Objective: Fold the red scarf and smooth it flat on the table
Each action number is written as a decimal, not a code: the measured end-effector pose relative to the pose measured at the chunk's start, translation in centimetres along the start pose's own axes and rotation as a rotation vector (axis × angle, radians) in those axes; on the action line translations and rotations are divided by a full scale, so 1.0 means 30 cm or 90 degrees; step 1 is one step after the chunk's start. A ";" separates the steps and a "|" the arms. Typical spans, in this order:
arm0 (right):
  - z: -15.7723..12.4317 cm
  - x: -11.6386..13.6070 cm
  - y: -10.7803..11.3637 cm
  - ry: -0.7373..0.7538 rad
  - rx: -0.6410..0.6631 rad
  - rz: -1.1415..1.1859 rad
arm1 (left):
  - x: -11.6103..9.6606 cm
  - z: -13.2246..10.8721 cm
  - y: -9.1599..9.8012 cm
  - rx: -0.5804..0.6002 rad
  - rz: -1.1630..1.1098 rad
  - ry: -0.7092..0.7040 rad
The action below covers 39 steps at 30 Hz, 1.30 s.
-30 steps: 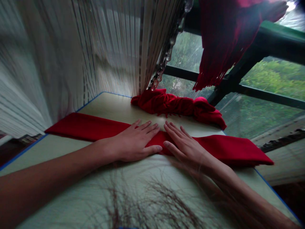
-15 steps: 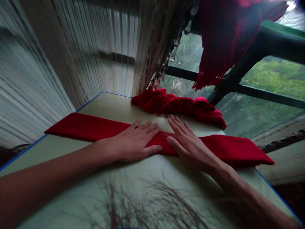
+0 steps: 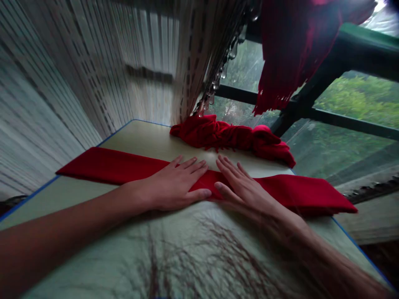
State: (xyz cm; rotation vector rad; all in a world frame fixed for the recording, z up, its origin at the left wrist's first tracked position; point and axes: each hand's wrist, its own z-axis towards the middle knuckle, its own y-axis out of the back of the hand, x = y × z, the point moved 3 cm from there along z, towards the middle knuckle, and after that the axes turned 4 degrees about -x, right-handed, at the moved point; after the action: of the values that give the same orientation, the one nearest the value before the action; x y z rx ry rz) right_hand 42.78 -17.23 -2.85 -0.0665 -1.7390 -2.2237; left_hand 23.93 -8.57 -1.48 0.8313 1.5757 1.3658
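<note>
A long folded red cloth (image 3: 109,166) lies flat across a pale table (image 3: 146,137) with a blue edge. My left hand (image 3: 174,185) rests palm down on the cloth's middle, fingers stretched out. My right hand (image 3: 243,187) lies flat beside it on the same cloth, fingers spread, nearly touching the left. The cloth's right end (image 3: 311,194) reaches the table's right edge. Neither hand holds anything.
A crumpled red cloth (image 3: 230,137) sits at the table's far edge. Another red fringed cloth (image 3: 286,54) hangs above it over a dark window frame (image 3: 311,95). Pale string curtains (image 3: 124,70) hang at the left and back. Loose hair strands blur the foreground.
My right hand slid slightly right along the cloth, then back toward the left hand. My left hand stayed put. The view shifted a little.
</note>
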 end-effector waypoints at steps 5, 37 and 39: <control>0.003 0.003 -0.005 -0.014 0.055 -0.015 | 0.002 0.001 -0.004 0.004 0.011 0.008; 0.012 0.053 -0.010 0.025 0.086 0.006 | 0.005 -0.010 0.007 0.020 -0.050 0.003; 0.014 0.050 -0.020 0.011 0.102 0.017 | 0.040 -0.005 0.040 0.006 -0.098 0.010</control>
State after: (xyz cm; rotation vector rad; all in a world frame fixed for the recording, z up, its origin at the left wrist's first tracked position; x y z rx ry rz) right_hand 41.11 -17.03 -2.96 -0.0345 -1.8876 -2.0526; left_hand 23.24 -7.35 -0.51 0.6908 1.6242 1.2591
